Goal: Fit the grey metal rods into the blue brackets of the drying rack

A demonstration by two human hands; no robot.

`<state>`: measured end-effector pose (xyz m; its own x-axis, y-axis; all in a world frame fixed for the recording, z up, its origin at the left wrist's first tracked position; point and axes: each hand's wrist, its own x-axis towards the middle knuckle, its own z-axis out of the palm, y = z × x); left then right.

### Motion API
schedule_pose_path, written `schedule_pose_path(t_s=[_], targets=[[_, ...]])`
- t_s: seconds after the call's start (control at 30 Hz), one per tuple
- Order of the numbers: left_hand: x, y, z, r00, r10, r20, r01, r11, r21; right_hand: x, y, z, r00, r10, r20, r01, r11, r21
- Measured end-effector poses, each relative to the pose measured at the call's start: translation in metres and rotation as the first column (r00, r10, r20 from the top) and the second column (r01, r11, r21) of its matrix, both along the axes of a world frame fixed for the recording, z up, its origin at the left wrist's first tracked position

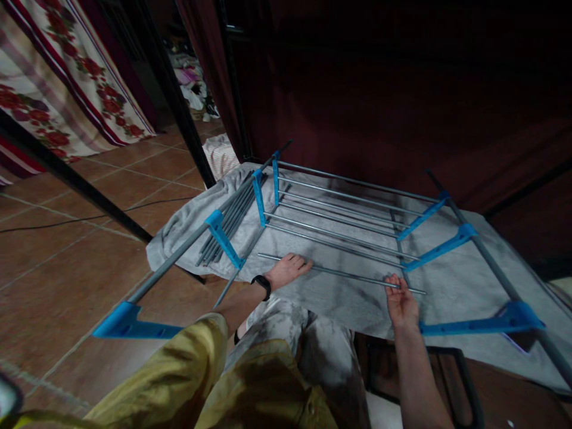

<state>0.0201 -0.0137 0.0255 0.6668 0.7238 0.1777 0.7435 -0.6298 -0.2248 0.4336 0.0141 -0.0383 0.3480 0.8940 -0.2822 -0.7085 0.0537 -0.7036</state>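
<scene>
A thin grey metal rod (344, 273) lies crosswise in front of me, held near both ends. My left hand (288, 269) is closed over its left part, palm down. Near the right end, my right hand (401, 301) grips it with the palm turned up. Around the rod stands a partly assembled rack frame: grey side poles (174, 256) carry blue plastic brackets (224, 238), and several metal rods (335, 222) span between the far brackets. A blue bracket (482, 322) sits just right of my right hand, with its pole running past it.
A bundle of loose grey rods (232, 220) lies on the left of the grey cloth (304, 298) under the frame. Black metal posts (179, 89) rise at the left. A dark cable (89, 220) crosses the tiled floor (120, 185). A phone-like object (522, 339) lies beneath the right bracket.
</scene>
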Motion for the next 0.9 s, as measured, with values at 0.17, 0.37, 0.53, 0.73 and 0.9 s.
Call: schedule_pose_path(t_s=[0.17,0.37,0.53,0.73,0.9], targets=[[-0.0009,-0.001,0.0012,0.999,-0.033,-0.009,0.033,0.999,-0.001,0.0017,0.0014,-0.0026,1.0,0.001,0.005,-0.001,1.0,0.003],[0.0004,-0.0014,0.0006,0.998,-0.041,-0.05,0.042,0.999,0.024,0.0011,0.0018,-0.0028,1.0,-0.008,0.01,0.008,1.0,0.0],[0.0009,0.0004,-0.0019,0.996,-0.083,-0.02,0.083,0.996,0.03,0.0,0.002,-0.0008,1.0,-0.015,0.004,0.015,1.0,-0.011],[0.0012,0.0013,-0.0037,0.997,-0.071,-0.008,0.071,0.997,-0.008,-0.0017,0.0016,0.0022,1.0,-0.023,0.01,0.024,1.0,-0.02],[0.0018,0.0009,-0.0035,0.998,-0.063,-0.023,0.063,0.998,-0.01,-0.0033,0.0001,0.0043,1.0,-0.018,0.01,0.019,1.0,-0.015]])
